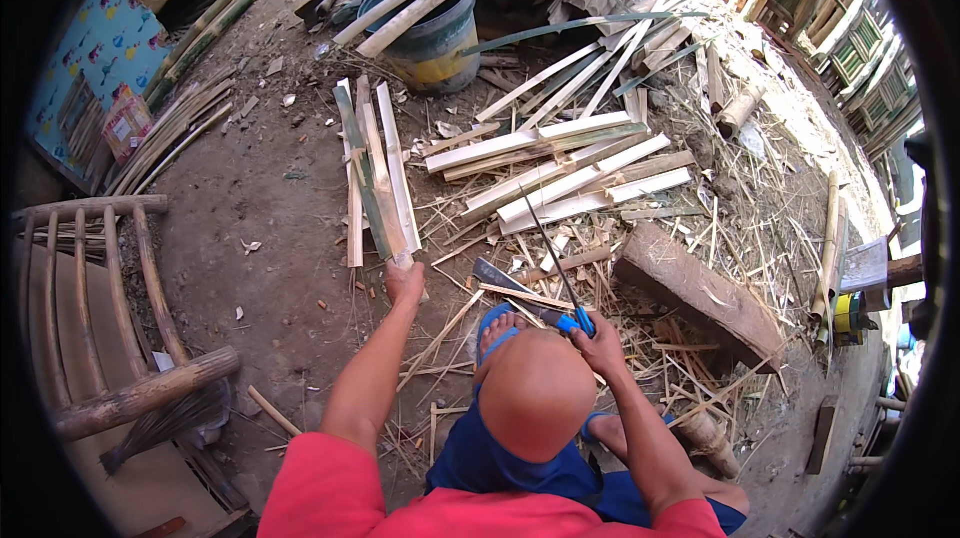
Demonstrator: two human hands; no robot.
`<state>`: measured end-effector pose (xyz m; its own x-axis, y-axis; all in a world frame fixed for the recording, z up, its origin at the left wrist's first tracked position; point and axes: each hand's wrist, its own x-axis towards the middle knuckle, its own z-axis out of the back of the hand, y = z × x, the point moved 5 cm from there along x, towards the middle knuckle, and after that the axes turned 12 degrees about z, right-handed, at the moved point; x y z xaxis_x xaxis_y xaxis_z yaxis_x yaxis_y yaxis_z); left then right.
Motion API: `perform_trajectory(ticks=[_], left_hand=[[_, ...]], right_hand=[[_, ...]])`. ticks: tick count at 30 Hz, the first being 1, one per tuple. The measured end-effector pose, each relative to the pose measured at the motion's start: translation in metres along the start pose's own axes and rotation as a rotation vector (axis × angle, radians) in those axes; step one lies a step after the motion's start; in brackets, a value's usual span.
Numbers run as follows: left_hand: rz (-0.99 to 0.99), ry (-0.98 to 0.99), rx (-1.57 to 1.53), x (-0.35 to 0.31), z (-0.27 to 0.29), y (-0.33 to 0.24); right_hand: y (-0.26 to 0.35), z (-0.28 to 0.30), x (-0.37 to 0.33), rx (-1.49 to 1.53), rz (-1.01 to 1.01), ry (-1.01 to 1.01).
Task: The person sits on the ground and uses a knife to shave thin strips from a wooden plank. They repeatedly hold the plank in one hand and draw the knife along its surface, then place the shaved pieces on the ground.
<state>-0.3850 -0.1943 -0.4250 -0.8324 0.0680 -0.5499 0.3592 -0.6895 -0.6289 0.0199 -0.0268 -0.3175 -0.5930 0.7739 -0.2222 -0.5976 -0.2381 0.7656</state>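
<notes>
My left hand [405, 283] is closed around the near end of a split bamboo piece [380, 188] in the left bundle on the ground. Other pale and green-skinned strips lie close beside it. In my right hand [598, 340], by my bent knee, is a blue-handled blade [556, 263]. It is long, thin and dark, points forward and is seen almost edge-on, so I cannot tell whether it is a saw or a knife. Just left of it, next to my sandalled foot [497, 326], a broad dark knife [490, 273] lies among shavings.
Split bamboo [560, 173] is piled ahead, right of centre. A heavy wooden block [700, 293] lies to the right. Behind the strips stands a bucket [430, 38] with bamboo lengths across it. At left is a pole-framed bench [150, 393]; shavings litter the dirt floor [270, 178].
</notes>
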Motion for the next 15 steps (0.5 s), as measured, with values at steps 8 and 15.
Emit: perform_trajectory(ticks=[8, 15], left_hand=[[-0.672, 0.133, 0.486, -0.029, -0.083, -0.088], [-1.013, 0.175, 0.720, -0.081, -0.190, -0.118]], right_hand=[[-0.004, -0.003, 0.000, 0.130, -0.077, -0.013], [-0.029, 0.005, -0.029, 0.249, -0.216, -0.077]])
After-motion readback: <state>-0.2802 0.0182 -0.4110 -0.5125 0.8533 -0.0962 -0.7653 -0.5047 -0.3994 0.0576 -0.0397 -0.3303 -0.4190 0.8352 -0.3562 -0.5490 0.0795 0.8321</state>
